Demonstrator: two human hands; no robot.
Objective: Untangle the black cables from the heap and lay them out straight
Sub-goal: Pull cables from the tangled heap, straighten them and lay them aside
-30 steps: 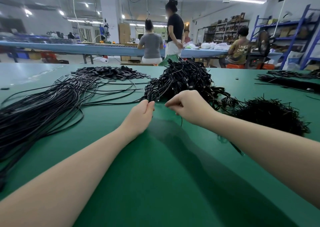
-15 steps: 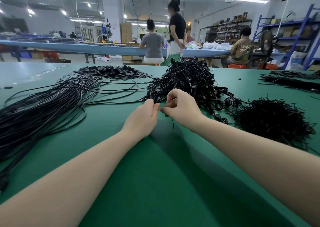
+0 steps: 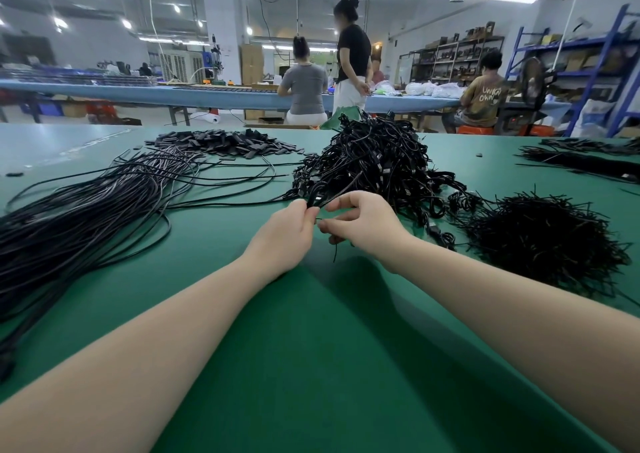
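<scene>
Both hands pinch one thin black cable (image 3: 337,193) drawn from the near edge of the heap: left hand (image 3: 285,236) at its bundled end, right hand (image 3: 360,222) nipping a short tie (tail dangling below). Step in hand, by my judgement: freeing a single coil. Next calls for undoing the tie, then pulling the length left. Beyond, the tangled black cable heap (image 3: 374,162); leftward, straightened black cables (image 3: 86,210) on the green table (image 3: 311,348).

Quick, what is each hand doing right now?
Left hand: closed, pinching a thin black cable from the tangled heap.
Right hand: closed, pinching the same cable.
</scene>
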